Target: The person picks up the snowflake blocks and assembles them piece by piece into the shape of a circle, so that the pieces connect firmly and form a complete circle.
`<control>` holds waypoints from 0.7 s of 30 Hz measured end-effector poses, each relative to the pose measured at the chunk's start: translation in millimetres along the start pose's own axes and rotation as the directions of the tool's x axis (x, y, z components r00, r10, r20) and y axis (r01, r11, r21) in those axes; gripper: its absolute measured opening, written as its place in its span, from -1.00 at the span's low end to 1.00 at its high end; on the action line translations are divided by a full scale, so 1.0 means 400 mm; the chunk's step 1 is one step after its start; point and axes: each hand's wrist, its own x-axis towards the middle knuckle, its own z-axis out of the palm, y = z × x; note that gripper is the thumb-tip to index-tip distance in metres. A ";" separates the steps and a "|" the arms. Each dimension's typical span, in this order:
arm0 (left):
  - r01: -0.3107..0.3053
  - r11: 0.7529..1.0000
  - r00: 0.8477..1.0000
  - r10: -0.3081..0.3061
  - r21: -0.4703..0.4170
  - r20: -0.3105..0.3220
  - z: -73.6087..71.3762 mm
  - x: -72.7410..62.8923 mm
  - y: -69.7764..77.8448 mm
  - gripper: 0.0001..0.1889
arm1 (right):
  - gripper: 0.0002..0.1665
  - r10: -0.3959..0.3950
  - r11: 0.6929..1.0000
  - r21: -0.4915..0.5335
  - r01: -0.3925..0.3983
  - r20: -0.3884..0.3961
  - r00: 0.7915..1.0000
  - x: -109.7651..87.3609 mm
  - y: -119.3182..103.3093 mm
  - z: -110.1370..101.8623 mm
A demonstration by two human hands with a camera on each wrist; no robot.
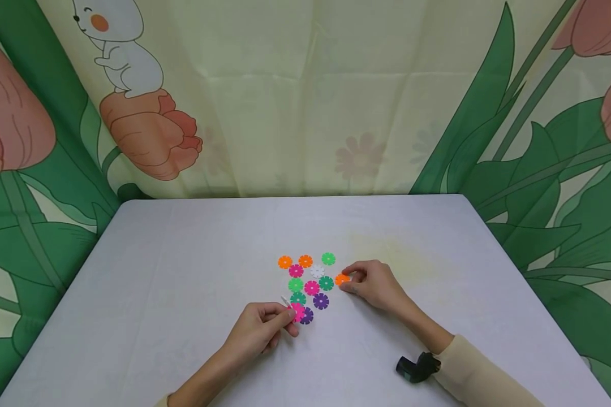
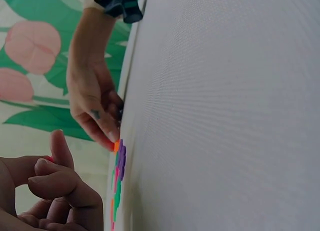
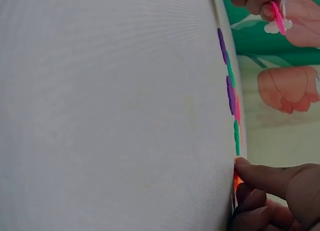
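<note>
My left hand (image 1: pixel 262 327) pinches a pink notched plastic disc (image 1: pixel 297 311) above the table. A white disc (image 3: pixel 271 27) is with the pink one in the right wrist view, apparently joined to it at an angle. To the right, my right hand (image 1: pixel 378 285) has thumb and fingertips on an orange disc (image 1: pixel 341 279) at table height. Between the hands lie flat loose discs: a teal disc (image 1: pixel 326 283), a white disc (image 1: pixel 317 272), a purple disc (image 1: pixel 321 301) and several others. In the left wrist view, the left fingers hide most of what they hold.
The discs lie on a white-covered table (image 1: pixel 183 271), including two orange ones at the back and a green disc (image 1: pixel 328 258). A black strap with a small device (image 1: pixel 417 367) is at the right sleeve. Behind the table hangs a printed curtain (image 1: pixel 305 113).
</note>
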 end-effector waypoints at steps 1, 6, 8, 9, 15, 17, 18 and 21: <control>0.000 1.000 1.000 0.000 -0.001 -0.003 0.000 0.000 0.000 -0.65 | -0.65 0.008 1.000 0.004 -0.008 0.000 1.000 0.000 -0.001 -0.001; 0.010 1.000 1.000 -0.010 -0.004 -0.011 0.002 -0.001 0.000 -0.67 | -0.65 0.084 0.995 0.059 -0.085 0.024 0.996 -0.004 -0.003 -0.012; 0.013 1.000 1.000 -0.013 -0.002 -0.014 0.003 0.000 -0.001 -0.68 | -0.66 0.110 0.990 0.083 -0.113 0.042 0.993 -0.005 0.000 -0.017; 0.012 1.000 1.000 -0.012 -0.002 -0.014 0.003 0.001 -0.001 -0.68 | -0.66 0.116 0.988 0.092 -0.121 0.052 0.992 -0.007 0.002 -0.020; -0.010 1.000 1.000 0.010 -0.006 -0.006 0.004 0.004 -0.003 -0.68 | -0.75 0.107 0.986 0.118 -0.121 0.113 0.988 -0.018 0.009 -0.028; -0.017 1.000 1.000 0.017 -0.003 -0.005 0.004 0.004 -0.004 -0.68 | -0.77 0.095 0.983 0.142 -0.115 0.138 0.986 -0.022 0.010 -0.029; -0.019 1.000 1.000 0.019 0.001 -0.004 0.004 0.005 -0.004 -0.68 | -0.78 0.087 0.981 0.160 -0.112 0.155 0.984 -0.023 0.011 -0.029; -0.019 1.000 1.000 0.019 0.006 -0.007 0.006 0.005 -0.003 -0.68 | -0.79 0.045 0.968 0.231 -0.095 0.213 0.976 -0.029 0.009 -0.033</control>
